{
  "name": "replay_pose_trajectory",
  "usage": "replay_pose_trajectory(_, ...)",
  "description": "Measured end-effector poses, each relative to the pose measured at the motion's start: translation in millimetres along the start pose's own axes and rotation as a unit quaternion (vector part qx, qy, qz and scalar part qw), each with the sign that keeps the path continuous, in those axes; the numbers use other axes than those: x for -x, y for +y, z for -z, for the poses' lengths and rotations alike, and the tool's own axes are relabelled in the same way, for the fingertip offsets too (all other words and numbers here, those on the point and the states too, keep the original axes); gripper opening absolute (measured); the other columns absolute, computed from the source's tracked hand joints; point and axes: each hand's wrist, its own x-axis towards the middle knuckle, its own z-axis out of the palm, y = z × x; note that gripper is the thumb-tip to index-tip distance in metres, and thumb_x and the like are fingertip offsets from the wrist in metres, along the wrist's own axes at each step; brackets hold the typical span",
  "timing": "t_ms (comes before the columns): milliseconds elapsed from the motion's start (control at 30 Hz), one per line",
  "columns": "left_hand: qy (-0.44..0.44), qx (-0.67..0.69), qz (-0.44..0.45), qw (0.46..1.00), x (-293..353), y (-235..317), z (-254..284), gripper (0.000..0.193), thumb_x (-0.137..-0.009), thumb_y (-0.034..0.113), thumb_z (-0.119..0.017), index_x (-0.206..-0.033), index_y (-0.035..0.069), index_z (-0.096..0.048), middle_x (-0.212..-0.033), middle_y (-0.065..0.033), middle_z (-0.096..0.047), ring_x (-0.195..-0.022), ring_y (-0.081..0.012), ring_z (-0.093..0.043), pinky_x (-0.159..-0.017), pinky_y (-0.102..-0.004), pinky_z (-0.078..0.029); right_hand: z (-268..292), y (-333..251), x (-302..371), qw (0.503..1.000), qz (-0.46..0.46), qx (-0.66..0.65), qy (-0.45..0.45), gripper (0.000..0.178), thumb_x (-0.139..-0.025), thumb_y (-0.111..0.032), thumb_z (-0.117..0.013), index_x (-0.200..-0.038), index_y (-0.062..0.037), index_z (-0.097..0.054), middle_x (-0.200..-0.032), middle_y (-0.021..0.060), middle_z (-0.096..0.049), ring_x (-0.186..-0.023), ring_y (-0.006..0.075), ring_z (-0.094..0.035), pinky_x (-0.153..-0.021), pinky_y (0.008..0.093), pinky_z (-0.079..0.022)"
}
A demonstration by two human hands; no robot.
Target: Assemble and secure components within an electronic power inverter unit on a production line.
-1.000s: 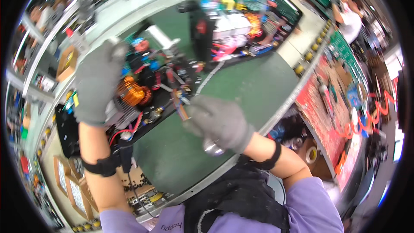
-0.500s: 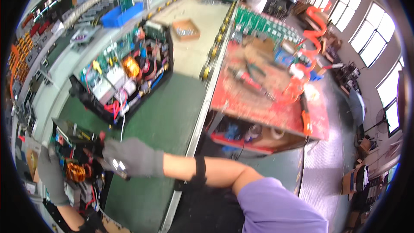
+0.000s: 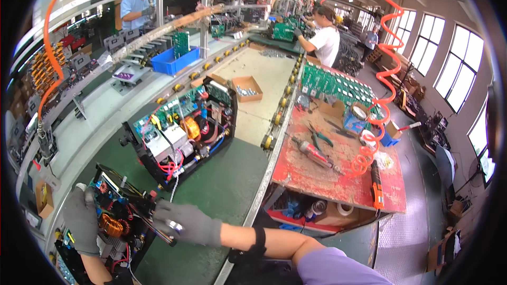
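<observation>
An open electronic unit [image 3: 113, 248], with a copper-wound coil, circuit boards and wires, lies on the belt at the lower left. My left hand [image 3: 83, 221], in a grey glove, lies along its left side with the fingers bent over its edge. At the unit's right end panel, my right hand [image 3: 193, 224], also gloved, is closed around a small shiny metal piece [image 3: 174, 226] whose kind I cannot make out. Just beyond stands a second open unit [image 3: 169, 142], in a black frame with a coil, white blocks and red wires.
A red bench [image 3: 327, 179] on the right bears pliers [image 3: 319, 136], a red power tool [image 3: 315, 154] and green circuit boards [image 3: 338, 85]. A cardboard tray [image 3: 246, 88] of small metal parts and a blue bin [image 3: 176, 60] are farther off. A coiled orange hose [image 3: 388, 47] hangs above. Co-workers stand beyond.
My view has tilted up, so the scene sits lower and more of the far line shows. Both hands stay at the near unit, and the right one remains closed at its end panel.
</observation>
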Motion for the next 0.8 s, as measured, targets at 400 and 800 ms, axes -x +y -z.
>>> replay_pose_trajectory(400,0.013,0.056,-0.047,0.997,-17.8,55.3,4.1,0.023,-0.09,0.03,-0.058,-0.087,0.007,-0.064,-0.077,-0.017,-0.065,-0.073,-0.0393,-0.063,-0.065,-0.0484,-0.048,37.3,1.5,23.5,1.0,0.005,0.011,-0.029,0.033,-0.09,-0.017,-0.063,-0.122,-0.0127,-0.057,-0.114,0.0123,-0.057,-0.096,0.034,-0.063,-0.078,0.0412,-0.053)
replay_pose_trajectory(800,-0.006,0.021,-0.016,1.0,-12.3,20.0,-9.6,0.03,-0.093,0.033,-0.058,-0.102,0.005,-0.066,-0.084,-0.0192,-0.066,-0.08,-0.0391,-0.064,-0.069,-0.0469,-0.048,19.7,-4.0,-15.5,0.996,-0.089,0.025,-0.008,0.02,-0.085,-0.012,-0.064,-0.104,-0.0097,-0.057,-0.104,0.0107,-0.057,-0.084,0.0337,-0.062,-0.067,0.0437,-0.052)
